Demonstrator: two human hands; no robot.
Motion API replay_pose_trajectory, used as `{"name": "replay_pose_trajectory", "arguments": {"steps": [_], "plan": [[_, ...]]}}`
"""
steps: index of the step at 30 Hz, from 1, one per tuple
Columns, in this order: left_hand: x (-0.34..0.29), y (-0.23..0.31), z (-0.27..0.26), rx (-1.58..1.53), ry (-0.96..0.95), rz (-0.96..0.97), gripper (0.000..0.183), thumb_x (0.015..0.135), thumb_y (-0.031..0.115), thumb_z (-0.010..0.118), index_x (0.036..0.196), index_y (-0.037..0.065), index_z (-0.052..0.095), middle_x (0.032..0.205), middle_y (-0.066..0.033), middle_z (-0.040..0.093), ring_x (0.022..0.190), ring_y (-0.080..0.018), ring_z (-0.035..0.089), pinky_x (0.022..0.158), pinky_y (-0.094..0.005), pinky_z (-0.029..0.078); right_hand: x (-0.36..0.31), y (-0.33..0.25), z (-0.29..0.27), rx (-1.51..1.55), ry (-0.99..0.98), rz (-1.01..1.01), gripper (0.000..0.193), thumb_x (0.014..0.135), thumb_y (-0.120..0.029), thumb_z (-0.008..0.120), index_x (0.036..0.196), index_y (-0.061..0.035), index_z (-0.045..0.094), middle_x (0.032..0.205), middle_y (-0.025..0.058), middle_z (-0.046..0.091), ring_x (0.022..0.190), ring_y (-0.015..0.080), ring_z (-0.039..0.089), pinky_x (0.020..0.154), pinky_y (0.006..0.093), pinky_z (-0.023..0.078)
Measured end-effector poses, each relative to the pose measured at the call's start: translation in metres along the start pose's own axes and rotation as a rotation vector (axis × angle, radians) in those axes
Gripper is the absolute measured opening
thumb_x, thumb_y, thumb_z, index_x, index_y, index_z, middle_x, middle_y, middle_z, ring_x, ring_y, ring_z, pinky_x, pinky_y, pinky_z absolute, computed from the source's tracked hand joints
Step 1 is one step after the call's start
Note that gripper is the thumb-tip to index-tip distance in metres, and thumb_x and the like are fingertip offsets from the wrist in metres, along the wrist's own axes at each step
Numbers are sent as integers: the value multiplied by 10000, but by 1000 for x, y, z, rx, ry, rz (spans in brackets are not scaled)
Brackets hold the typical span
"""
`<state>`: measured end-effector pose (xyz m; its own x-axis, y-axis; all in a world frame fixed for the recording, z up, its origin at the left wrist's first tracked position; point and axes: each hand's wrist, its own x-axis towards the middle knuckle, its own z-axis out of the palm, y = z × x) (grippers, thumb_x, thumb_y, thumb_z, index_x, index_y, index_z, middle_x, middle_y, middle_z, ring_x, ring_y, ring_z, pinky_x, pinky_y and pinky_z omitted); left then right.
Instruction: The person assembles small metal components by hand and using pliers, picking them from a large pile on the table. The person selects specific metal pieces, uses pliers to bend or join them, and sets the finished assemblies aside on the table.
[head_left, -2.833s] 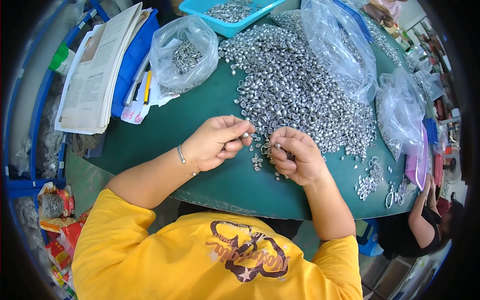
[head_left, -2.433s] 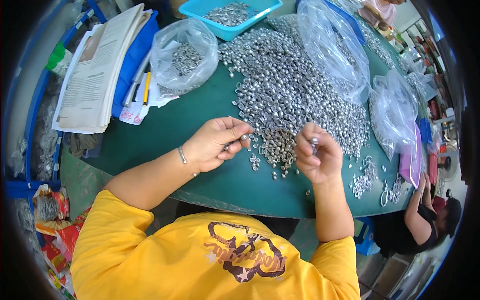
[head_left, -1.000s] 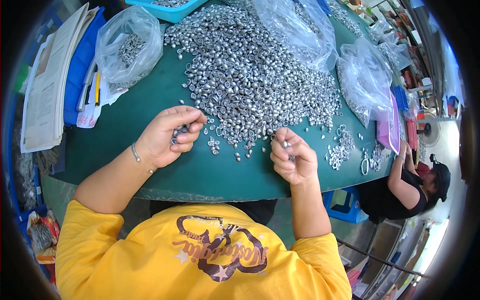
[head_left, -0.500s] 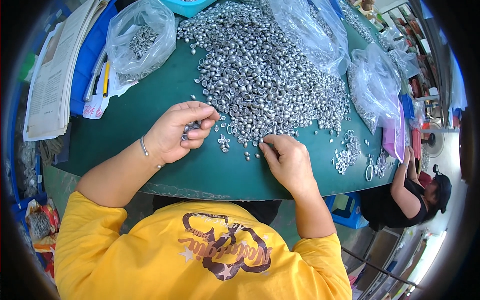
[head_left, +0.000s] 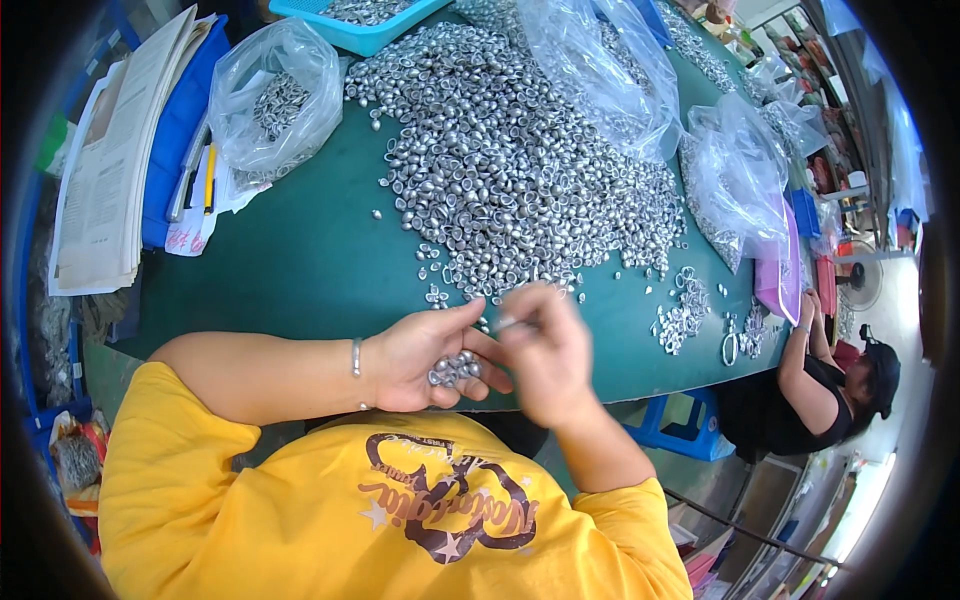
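Note:
My left hand [head_left: 430, 362] is turned palm up at the table's near edge. Several small silver oval metal pieces [head_left: 457, 370] lie in its cupped palm and fingers. Just above its fingertips is my right hand [head_left: 545, 350], smeared by motion, its fingers bent; a greyish spot shows by the fingertips, too blurred to name. Beyond both hands a large heap of the same domed, hollow-backed metal pieces [head_left: 520, 190] spreads over the green table [head_left: 270, 260]. A few loose pieces [head_left: 432, 262] lie at the heap's near left side.
Clear plastic bags [head_left: 275, 100] of metal parts stand left and right of the heap. A turquoise basket [head_left: 365, 35] is at the back. Papers [head_left: 110, 150] and a yellow pen [head_left: 210, 180] lie left. Another person [head_left: 825, 400] sits at right by a purple tray [head_left: 778, 265].
My left hand has drawn nearer to me and turned palm up, opening to show the metal pieces. My right hand has left the heap's near edge and come toward the left hand.

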<state>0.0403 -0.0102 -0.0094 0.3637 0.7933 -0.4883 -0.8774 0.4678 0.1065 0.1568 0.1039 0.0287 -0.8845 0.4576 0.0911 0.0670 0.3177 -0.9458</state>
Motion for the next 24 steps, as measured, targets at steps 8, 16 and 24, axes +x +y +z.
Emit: {"name": "replay_pose_trajectory", "arguments": {"steps": [8,16,24], "plan": [[0,8,-8,-175,-86,63,256,920,270,396,891,54,531,790,-66,506,547,-96,434,350,-174,276,12,11,-10,-449,144,-314,131,744,19,589,874,24,576,876,161,559,777,299,557,683,348,467],[1,4,-6,-72,-90,101,243,917,229,391,859,43,537,809,-78,481,528,-88,401,378,-167,284,18,44,-25,-740,157,-145,163,708,-3,627,865,7,583,831,132,543,764,298,534,663,362,451],[0,3,-3,-26,-52,127,238,916,226,391,849,46,532,797,-74,478,511,-77,388,379,-167,281,7,42,-30,-809,115,-184,231,689,20,603,916,-13,575,862,130,556,783,309,516,694,379,442]]}}
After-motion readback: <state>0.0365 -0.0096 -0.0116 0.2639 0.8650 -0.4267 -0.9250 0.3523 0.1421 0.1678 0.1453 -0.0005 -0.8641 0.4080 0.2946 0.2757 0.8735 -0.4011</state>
